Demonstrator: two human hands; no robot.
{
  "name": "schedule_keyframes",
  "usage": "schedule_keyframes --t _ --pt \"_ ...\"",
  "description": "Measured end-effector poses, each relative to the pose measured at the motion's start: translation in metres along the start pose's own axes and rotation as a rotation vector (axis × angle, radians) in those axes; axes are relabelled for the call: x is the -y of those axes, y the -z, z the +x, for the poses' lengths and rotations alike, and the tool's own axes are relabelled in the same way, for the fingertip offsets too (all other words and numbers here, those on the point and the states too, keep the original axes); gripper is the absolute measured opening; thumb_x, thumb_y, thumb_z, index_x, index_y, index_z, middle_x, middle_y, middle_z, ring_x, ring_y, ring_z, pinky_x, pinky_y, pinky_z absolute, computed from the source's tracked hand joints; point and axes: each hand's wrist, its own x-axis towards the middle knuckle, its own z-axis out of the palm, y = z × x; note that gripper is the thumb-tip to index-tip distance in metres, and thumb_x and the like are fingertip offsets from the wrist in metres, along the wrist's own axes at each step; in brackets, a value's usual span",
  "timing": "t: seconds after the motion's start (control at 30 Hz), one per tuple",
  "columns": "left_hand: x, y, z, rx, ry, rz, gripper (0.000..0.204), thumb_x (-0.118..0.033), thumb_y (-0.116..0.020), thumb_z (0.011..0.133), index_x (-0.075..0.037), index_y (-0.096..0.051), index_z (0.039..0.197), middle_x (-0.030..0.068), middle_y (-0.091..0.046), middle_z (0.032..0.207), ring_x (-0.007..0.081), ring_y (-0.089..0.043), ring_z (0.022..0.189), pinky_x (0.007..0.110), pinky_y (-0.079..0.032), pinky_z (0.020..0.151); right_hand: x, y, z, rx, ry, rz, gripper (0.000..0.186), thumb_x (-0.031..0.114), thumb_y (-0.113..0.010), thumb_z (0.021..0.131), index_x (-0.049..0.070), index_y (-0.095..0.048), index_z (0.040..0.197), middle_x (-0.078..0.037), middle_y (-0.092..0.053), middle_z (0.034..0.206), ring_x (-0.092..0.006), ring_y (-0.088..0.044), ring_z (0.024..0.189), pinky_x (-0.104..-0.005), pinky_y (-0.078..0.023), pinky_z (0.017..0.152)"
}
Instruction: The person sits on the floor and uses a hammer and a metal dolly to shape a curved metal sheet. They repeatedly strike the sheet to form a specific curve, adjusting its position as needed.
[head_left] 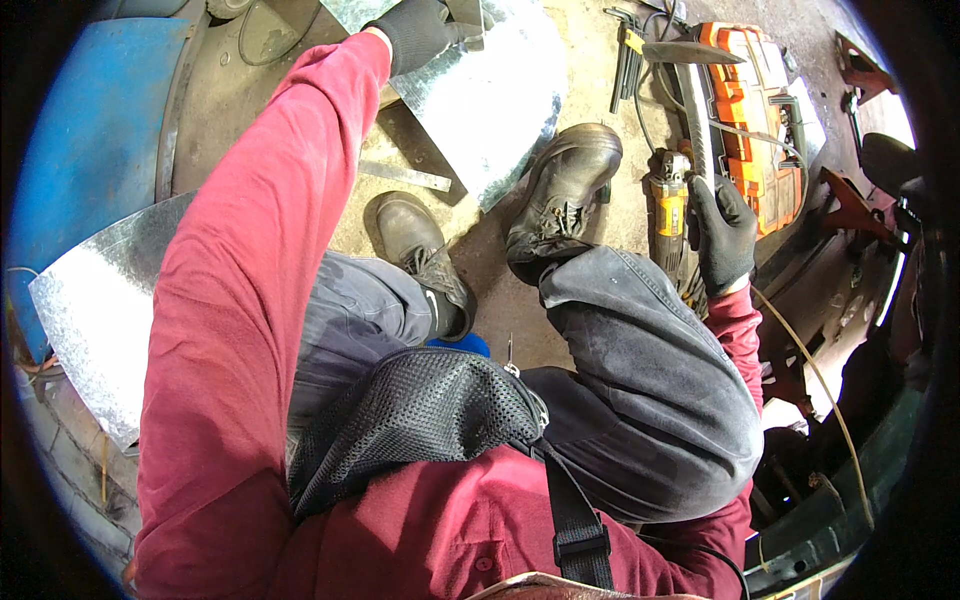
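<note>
My right hand (722,235), in a dark glove, is closed around the handle of a hammer (697,125). The hammer stands raised, its dark, pointed head (690,52) at the far end. At the top, my gloved left hand (412,38) reaches far forward, its fingers closed on a grey metal piece (466,28) over a shiny metal sheet (490,110). The far part of that piece runs toward the picture's edge. The sheet lies on the floor in front of my shoes, with one corner pointing toward me.
A yellow angle grinder (668,210) lies beside my right hand, with an orange toolbox (755,130) just beyond. Black hex keys (627,70) are near it. A metal strip (405,176) lies by my left shoe. Left are another sheet (105,300) and a blue panel (90,150); red stands (850,210) are right.
</note>
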Motion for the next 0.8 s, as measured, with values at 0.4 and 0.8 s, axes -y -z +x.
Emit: schedule_keyframes --t 0.4,0.8 --pt "-0.016 -0.007 -0.006 -0.021 -0.029 -0.071 0.034 -0.033 -0.067 0.102 -0.010 -0.075 0.125 0.0094 -0.077 0.111 0.0217 -0.072 0.102 0.035 -0.052 0.094 0.012 0.001 0.006 0.072 0.099 -0.073 0.023 0.022 -0.067 0.106 0.000 -0.072 0.111 0.003 -0.063 0.079 -0.0024 -0.052 0.068 -0.0215 -0.041 0.060" --pt "-0.031 -0.022 -0.028 -0.183 0.106 -0.061 0.037 -0.037 -0.077 0.096 -0.007 -0.075 0.118 0.0156 -0.078 0.110 0.0314 -0.073 0.101 0.039 -0.055 0.092 0.118 -0.039 0.024 0.231 0.674 -0.155 0.049 0.008 -0.065 0.104 0.007 -0.054 0.152 -0.012 -0.074 0.103 -0.0091 -0.063 0.080 -0.0276 -0.055 0.078"
